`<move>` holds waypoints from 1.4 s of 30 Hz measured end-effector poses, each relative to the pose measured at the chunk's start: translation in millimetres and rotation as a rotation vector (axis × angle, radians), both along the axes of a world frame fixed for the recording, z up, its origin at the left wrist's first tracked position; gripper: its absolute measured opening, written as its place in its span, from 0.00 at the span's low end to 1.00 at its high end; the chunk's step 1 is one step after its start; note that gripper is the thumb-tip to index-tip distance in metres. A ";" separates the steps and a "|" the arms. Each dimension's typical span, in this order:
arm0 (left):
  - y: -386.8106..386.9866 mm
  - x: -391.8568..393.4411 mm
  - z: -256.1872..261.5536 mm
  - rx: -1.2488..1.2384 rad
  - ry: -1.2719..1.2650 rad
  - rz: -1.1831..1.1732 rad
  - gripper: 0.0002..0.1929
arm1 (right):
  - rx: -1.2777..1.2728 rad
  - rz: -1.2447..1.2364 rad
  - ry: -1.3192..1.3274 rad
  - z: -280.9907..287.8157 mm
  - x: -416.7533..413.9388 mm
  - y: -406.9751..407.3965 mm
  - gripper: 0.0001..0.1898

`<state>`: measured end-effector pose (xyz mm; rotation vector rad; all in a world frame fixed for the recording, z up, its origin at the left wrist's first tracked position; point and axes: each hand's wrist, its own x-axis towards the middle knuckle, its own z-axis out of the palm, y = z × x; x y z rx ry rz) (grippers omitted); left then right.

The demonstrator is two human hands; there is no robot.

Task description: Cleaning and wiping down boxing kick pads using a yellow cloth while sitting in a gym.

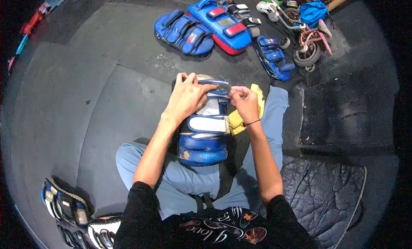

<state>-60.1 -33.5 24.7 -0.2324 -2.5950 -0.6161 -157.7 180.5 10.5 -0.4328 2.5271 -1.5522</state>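
Observation:
A worn blue-and-white strike pad (202, 152) lies across my lap, its rounded blue bolster towards me. My left hand (188, 96) is on the pad's far end, index finger pressed along the dark underside of a blue-edged strap (222, 87). My right hand (246, 102) pinches at the tip of that same strap; whatever is between the fingertips is too small to make out. Nearer to me, a white hook-and-loop strap (207, 124) crosses the pad. A yellow cloth (237, 121) lies beside the pad, partly under my right hand and wrist.
Ahead on the black mat (128, 39) lie a blue pad (183, 33), a blue-and-red pad (222, 26) and a smaller blue pad (273, 57). A small pink bicycle (307, 49) lies far right. More pads (66, 202) sit behind left, a creased black cushion (322, 194) at right.

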 end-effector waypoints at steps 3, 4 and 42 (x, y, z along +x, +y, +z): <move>3.0 1.7 1.5 0.006 -0.010 -0.013 0.18 | -0.017 0.012 -0.002 -2.2 2.2 -1.0 0.11; 5.1 2.0 1.6 -0.012 -0.016 0.009 0.18 | -0.010 -0.011 0.015 -2.6 3.4 -1.7 0.12; -31.5 -4.8 -49.4 0.951 -0.293 -0.054 0.37 | -0.305 -0.173 -0.700 -5.1 -22.2 8.2 0.14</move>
